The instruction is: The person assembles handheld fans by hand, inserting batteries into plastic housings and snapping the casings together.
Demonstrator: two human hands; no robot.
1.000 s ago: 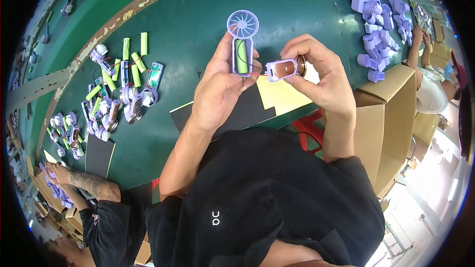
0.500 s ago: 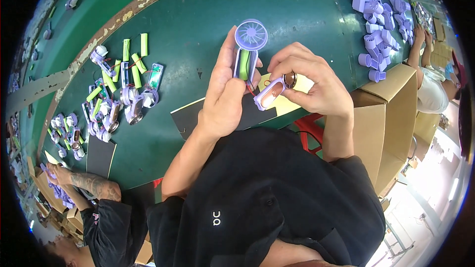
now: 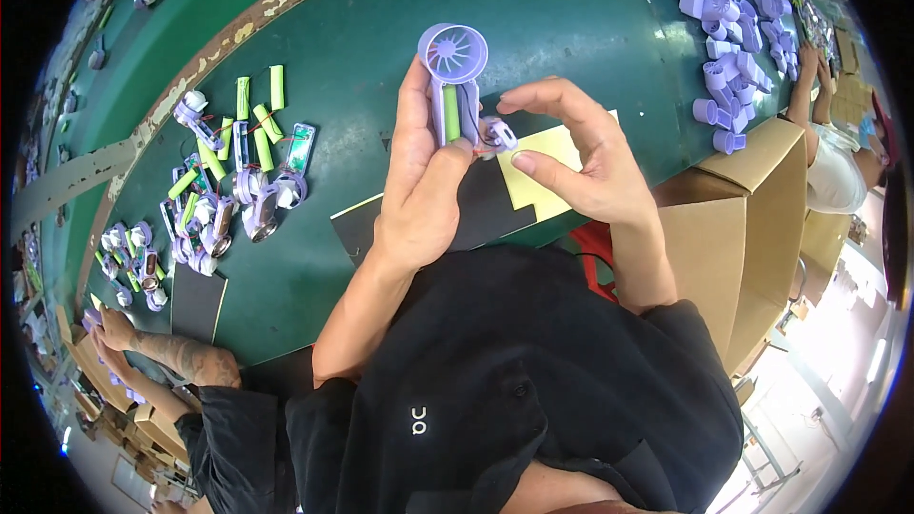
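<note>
My left hand [image 3: 421, 195] is closed round a lavender handheld fan housing [image 3: 469, 100], its round slotted head pointing away from me. A green cylindrical battery [image 3: 451, 112] lies lengthwise inside the hollow handle, with my thumb over its near end. Beside the handle, a small lavender fan part [image 3: 498, 135] hangs at the end of thin red wires. My right hand [image 3: 602, 167] is open, thumb and fingers apart around that part; no grip on it shows. Below are a black sheet [image 3: 486, 205] and a yellow sheet [image 3: 547, 167].
Several wired fan assemblies with green batteries [image 3: 277, 88] lie at left on the green table [image 3: 352, 67]. Lavender housings [image 3: 733, 81] are piled at far right. A cardboard box [image 3: 700, 257] stands by my right arm. Co-workers' arms [image 3: 186, 354] show at both sides.
My right hand has let go of the small fan part and opened. That part has turned and sits closer to the handle. My left hand moved slightly left, tilting the housing.
</note>
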